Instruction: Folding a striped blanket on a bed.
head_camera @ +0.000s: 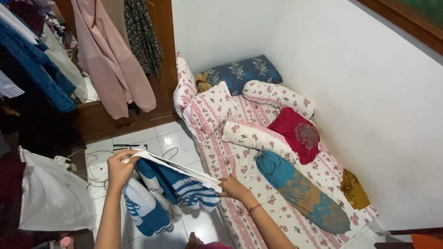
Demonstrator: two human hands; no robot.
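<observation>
- Left hand (pixel 119 167) grips one end of a blue and white cloth (pixel 168 189), fingers clenched over its top edge
- Right hand (pixel 234 188) pinches the other end of the cloth, held up over the white tiled floor (pixel 170 138)
- Cloth hangs in folds between both hands, just beside the pink flowered mattress (pixel 277 193)
- Long blue bolster (pixel 302 191) and red cushion (pixel 295 133) lie on the mattress

Bright, even indoor light; sharp, slight wide-angle edge distortion.

mattress (pixel 240 216) right of hanging clothes (pixel 110 60), pillows (pixel 210 108) on it
</observation>
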